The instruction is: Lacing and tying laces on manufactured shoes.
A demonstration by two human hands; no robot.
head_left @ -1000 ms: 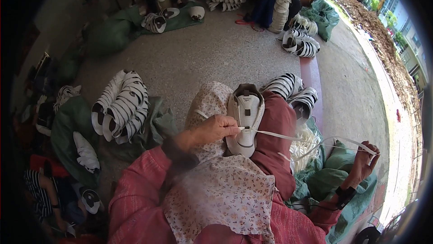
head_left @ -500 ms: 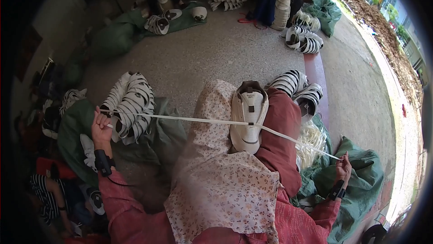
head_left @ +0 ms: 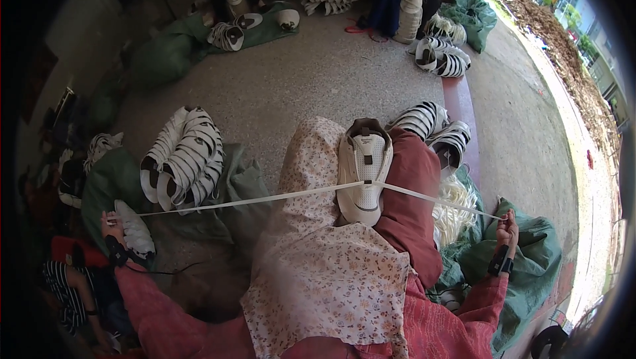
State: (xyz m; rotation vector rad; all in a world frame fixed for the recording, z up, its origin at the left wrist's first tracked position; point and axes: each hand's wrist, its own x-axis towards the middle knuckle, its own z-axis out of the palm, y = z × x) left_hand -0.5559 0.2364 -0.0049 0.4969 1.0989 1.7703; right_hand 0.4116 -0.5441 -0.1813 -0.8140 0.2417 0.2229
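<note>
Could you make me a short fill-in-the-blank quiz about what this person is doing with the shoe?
1. The white shoe rests on the person's ____.
2. A white ____ runs through the shoe out to both hands.
3. The left hand and right hand are spread far ____.
4. The stacked shoes beside the left hand are black and ____.

Missing words: lap; lace; apart; white

I'm seeing daylight flooding in from the right, glaring there; the left is dimming, edges bending and blackening.

left hand (head_left: 114, 225) swung from shoe (head_left: 364, 172) far out left | lace (head_left: 265, 198) drawn taut both sides
</note>
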